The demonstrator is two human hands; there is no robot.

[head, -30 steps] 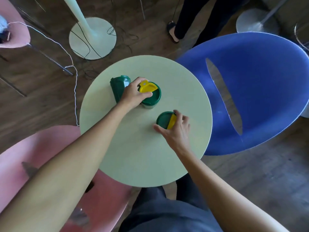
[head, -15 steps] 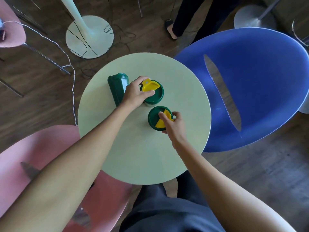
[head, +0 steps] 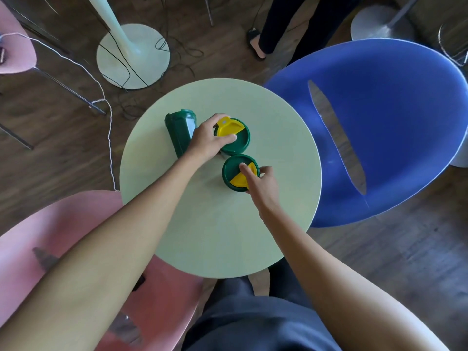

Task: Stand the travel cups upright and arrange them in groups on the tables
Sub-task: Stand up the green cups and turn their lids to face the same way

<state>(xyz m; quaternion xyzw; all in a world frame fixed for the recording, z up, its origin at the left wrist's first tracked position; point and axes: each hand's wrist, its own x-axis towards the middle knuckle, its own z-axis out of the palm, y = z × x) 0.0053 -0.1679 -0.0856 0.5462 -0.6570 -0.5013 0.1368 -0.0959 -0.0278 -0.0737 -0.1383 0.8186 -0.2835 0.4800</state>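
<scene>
Three dark green travel cups are on a round pale green table (head: 217, 239). One cup (head: 180, 133) lies on its side at the left. A second cup (head: 238, 140) with a green and yellow lid stands upright, and my left hand (head: 210, 140) grips its lid from the left. A third cup (head: 234, 173) stands upright just in front of it, nearly touching. My right hand (head: 260, 183) holds this cup's lid from the right, index finger on the yellow flap.
A blue chair (head: 395, 117) is close at the table's right, a pink chair (head: 83, 219) at its front left. Behind stand a white table base (head: 133, 55) with cables, another pink seat (head: 15, 49), a person's legs (head: 273, 26) and a grey base (head: 379, 22).
My right hand raised the near cup from lying on its side to upright and brought it closer to the cup under my left hand. My left hand stayed put.
</scene>
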